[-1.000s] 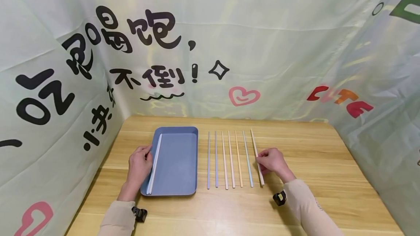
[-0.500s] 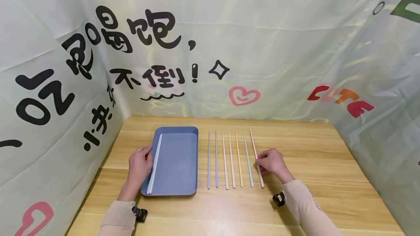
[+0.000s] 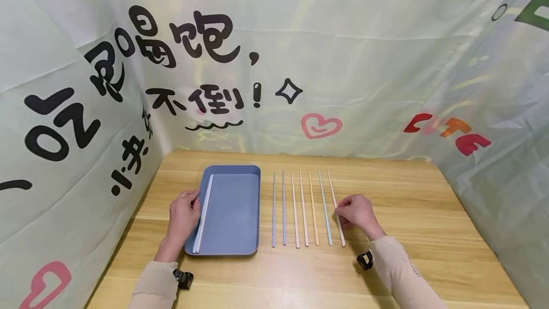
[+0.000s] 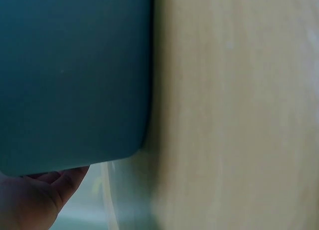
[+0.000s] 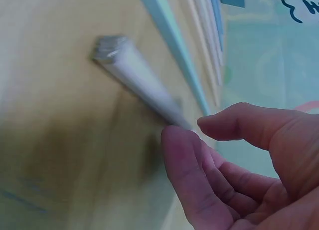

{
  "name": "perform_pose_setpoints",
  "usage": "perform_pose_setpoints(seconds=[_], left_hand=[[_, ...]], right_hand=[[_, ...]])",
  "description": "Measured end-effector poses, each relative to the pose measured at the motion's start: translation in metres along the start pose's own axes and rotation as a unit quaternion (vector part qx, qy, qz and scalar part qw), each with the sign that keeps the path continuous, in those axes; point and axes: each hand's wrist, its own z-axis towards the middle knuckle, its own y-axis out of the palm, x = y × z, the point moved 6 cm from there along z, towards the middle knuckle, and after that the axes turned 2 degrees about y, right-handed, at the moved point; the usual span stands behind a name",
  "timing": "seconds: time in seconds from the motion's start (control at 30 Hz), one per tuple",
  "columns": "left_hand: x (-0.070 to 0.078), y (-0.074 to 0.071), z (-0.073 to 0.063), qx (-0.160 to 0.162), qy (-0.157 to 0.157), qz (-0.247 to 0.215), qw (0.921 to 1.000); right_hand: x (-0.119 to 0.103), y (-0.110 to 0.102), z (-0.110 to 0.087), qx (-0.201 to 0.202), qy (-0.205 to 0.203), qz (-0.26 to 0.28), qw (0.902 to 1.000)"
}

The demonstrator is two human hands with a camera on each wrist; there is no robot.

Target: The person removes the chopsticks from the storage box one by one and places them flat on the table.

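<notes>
Along the left rim of the blue tray (image 3: 231,213), my left hand (image 3: 184,218) grips the edge, its fingertips partly hidden. In the left wrist view, that hand (image 4: 40,197) shows at the tray's edge (image 4: 75,90). A pair of white chopsticks (image 3: 202,216) lies inside the tray by its left side. My right hand (image 3: 357,212) pinches a pale pinkish chopstick (image 3: 340,230), rightmost in a row, between thumb and fingertips. The right wrist view has this chopstick's squared end (image 5: 112,48) pointing away from the fingers, low over the table.
Left of the held chopstick lie a light blue chopstick (image 3: 325,209), an orange one (image 3: 314,209), pink ones (image 3: 302,209) and lavender ones (image 3: 284,209), spaced apart. All rest on the wooden table (image 3: 386,180). Printed fabric (image 3: 364,61) walls the back and sides.
The rightmost chopstick has sunk slightly, its near end now lower in the head view. My left hand still holds the tray rim. The head view has shifted a little.
</notes>
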Motion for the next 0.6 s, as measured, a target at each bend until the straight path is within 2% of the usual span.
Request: perform_pose_setpoints(seconds=[0.13, 0.27, 0.6], left_hand=[[0.0, 0.0, 0.0, 0.005, 0.003, 0.001, 1.0], [0.001, -0.001, 0.0, 0.004, 0.002, -0.001, 1.0], [-0.002, -0.001, 0.002, -0.001, -0.003, -0.005, 1.0]], right_hand=[[-0.012, -0.005, -0.001, 0.008, -0.016, 0.004, 0.9998], [-0.03, -0.001, -0.001, 0.0, -0.024, 0.044, 0.9987], [-0.075, 0.034, 0.0, -0.031, -0.034, 0.118, 0.992]])
